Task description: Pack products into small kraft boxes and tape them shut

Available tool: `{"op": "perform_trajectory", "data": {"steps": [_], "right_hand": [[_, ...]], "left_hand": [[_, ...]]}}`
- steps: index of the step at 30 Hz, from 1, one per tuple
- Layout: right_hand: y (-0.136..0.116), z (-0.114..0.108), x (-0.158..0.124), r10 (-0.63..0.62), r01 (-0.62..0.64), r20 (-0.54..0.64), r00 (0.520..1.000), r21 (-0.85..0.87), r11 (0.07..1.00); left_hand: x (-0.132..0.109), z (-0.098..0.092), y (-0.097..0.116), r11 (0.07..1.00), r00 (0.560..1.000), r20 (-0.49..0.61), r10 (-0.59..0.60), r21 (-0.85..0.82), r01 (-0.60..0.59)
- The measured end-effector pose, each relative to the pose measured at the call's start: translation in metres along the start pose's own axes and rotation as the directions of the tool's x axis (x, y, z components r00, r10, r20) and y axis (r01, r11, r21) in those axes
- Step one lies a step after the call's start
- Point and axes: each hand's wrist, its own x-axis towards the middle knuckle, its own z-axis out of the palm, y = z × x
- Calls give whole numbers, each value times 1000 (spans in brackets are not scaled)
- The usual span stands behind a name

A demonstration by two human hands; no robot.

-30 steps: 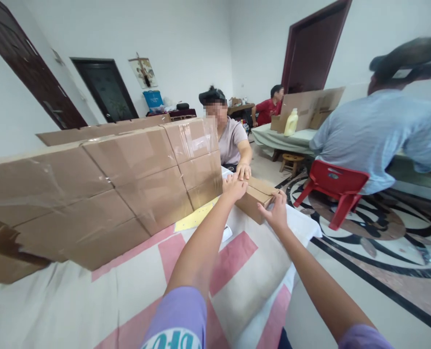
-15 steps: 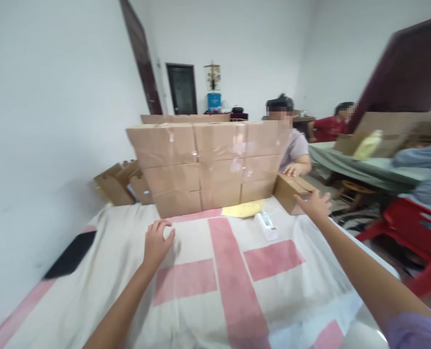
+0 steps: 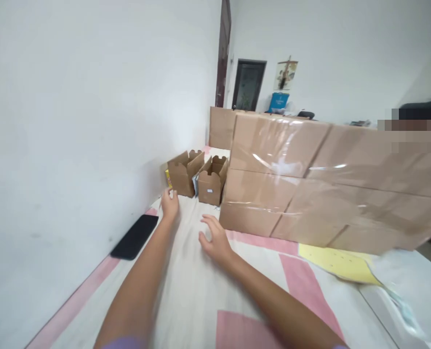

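Observation:
My left hand [image 3: 170, 204] reaches toward two small open cardboard boxes [image 3: 197, 178] standing by the wall; its fingers are loosely curled, hold nothing, and stop just short of the nearer box. My right hand [image 3: 214, 239] hovers over the cloth-covered table [image 3: 193, 300] with fingers spread and nothing in it, close to the lower left corner of a taped wall of cardboard boxes [image 3: 310, 179].
A black phone [image 3: 135, 236] lies on the table beside the white wall on the left. A yellow sheet [image 3: 337, 263] lies at the foot of the box wall. Part of another person shows above the boxes at far right. A dark door stands at the back.
The view has swung left. Both hands left the brown box at the table's right end and moved left across the table toward the small open boxes.

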Motion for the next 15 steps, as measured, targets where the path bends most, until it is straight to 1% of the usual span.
{"op": "perform_trajectory", "data": {"steps": [1,3,5,7,8,10,12,15], "right_hand": [[7,28,18,43,-42,-22,999,63,997],[24,73,56,187,-172,-65,980,181,968],[44,107,91,305,-265,-115,946,271,925],[62,128,118,357,-292,-154,921,332,897],[69,135,126,366,-292,-169,915,350,890],[80,142,135,353,-272,-194,915,349,897],[85,142,136,308,-238,-198,931,312,920],[87,137,130,262,-208,-170,950,279,938]], "left_hand": [[16,12,-6,999,999,-39,-28,-29,27],[41,33,-20,994,992,-103,-78,-89,69],[57,50,-36,984,984,-134,-120,-147,100],[65,62,-52,972,980,-130,-148,-201,120],[68,66,-59,966,981,-118,-157,-225,127],[72,71,-69,953,981,-88,-171,-268,142],[76,73,-76,939,980,-61,-190,-305,163],[80,70,-79,915,974,-35,-226,-350,200]]}}
